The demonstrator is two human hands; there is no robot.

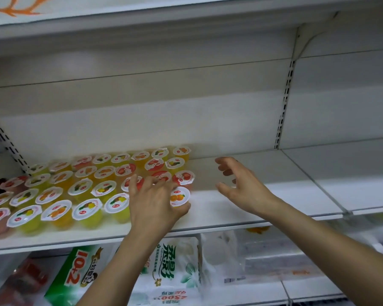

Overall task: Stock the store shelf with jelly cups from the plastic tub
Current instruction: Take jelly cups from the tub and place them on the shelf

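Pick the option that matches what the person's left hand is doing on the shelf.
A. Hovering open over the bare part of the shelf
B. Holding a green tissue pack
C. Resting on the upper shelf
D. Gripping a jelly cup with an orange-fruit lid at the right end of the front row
D: the left hand curls its fingers round the orange-lidded jelly cup on the shelf; the right hand hovers open.

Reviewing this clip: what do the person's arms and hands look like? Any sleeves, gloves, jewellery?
Both forearms are bare as far as the frame shows, no sleeves in view. The left hand and right hand wear no gloves, and no rings, watch or bracelets show. The nails look short; the blur hides finer detail.
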